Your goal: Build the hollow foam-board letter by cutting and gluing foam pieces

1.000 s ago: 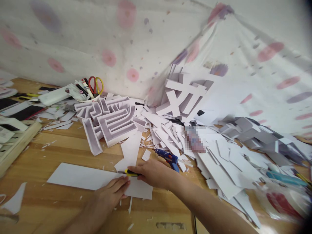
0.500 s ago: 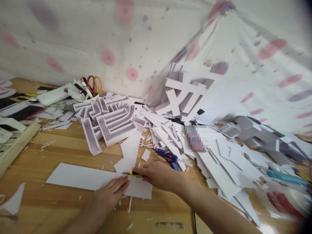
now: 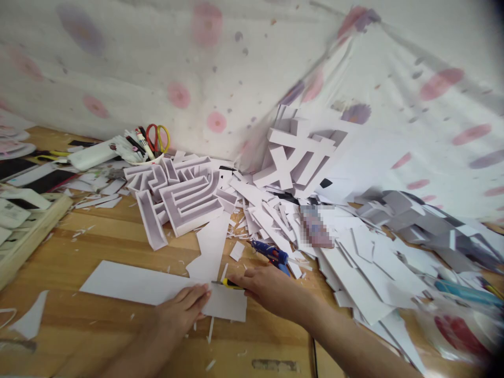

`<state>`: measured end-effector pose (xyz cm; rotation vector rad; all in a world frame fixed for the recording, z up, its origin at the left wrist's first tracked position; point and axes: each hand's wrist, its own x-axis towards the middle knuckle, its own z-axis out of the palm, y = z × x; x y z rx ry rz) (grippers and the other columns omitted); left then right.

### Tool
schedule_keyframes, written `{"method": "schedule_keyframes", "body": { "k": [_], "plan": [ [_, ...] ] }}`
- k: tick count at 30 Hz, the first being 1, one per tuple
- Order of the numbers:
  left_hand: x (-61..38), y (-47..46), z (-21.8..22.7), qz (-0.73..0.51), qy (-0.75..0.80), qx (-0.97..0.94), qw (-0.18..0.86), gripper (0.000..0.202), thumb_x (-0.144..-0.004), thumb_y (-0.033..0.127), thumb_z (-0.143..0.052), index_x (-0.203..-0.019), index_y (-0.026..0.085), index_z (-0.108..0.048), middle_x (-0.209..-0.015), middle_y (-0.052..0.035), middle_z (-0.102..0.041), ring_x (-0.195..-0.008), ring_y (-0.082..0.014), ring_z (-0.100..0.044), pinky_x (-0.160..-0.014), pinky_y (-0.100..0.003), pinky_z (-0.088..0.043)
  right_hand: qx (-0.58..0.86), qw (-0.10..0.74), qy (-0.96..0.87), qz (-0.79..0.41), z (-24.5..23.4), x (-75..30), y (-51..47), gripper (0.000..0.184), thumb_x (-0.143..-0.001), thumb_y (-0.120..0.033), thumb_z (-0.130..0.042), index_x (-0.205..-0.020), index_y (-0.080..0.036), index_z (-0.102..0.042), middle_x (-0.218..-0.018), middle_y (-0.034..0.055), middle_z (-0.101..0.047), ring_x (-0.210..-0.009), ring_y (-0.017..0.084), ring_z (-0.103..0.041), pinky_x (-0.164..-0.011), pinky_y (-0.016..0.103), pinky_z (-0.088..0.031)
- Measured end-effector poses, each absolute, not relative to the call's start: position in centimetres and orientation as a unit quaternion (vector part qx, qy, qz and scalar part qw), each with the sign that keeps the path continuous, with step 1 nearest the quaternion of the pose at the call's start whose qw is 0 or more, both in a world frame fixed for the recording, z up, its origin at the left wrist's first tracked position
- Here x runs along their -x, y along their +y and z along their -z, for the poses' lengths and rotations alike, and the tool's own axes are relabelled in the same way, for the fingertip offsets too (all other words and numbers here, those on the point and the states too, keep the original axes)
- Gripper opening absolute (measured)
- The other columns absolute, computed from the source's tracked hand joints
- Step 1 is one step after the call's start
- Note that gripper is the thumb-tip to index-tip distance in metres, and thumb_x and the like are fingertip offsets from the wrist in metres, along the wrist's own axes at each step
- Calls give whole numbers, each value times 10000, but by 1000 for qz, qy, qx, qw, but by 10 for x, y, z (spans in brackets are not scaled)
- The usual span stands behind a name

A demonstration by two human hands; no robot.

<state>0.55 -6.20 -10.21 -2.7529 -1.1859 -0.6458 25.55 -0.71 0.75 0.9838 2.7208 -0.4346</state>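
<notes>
A long white foam-board strip (image 3: 134,283) lies flat on the wooden table (image 3: 98,241). My left hand (image 3: 179,314) presses on the strip near its right end, fingers flat and together. My right hand (image 3: 271,289) grips a yellow utility knife (image 3: 228,283), whose blade rests on the strip just beyond my left fingertips. A blue glue gun (image 3: 271,254) lies right behind my right hand.
White foam-board block characters (image 3: 177,194) lie behind the strip, and another (image 3: 299,152) leans on the spotted cloth. A heap of white offcuts (image 3: 354,262) covers the right side. A cup with scissors and pens (image 3: 151,144) stands at the back left, a wooden tray (image 3: 27,231) at the left edge.
My right hand has drawn the knife rightward along the strip's far edge. My left hand has stayed pressed on the strip.
</notes>
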Motion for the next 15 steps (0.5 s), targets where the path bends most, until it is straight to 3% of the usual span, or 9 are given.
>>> {"method": "schedule_keyframes", "body": {
  "k": [7,15],
  "plan": [
    [-6,-61,105,141,-387,911,36,330,-895,132,-386,-1154,205,-577,-1119,-18,-680,-997,-141,-626,-838,-243,-527,-340,102,922,151,-6,-262,-10,402,-922,-187,-401,-1317,-258,-434,-907,44,-659,-790,176,-623,-633,260,-402],
    [-7,-63,113,161,-394,905,3,348,-872,105,-413,-1174,198,-557,-1130,-39,-668,-1027,-141,-606,-876,-251,-508,-355,112,919,133,-5,-264,-13,426,-897,-154,-424,-1302,-285,-444,-891,24,-659,-778,161,-619,-624,244,-382]
  ]
}}
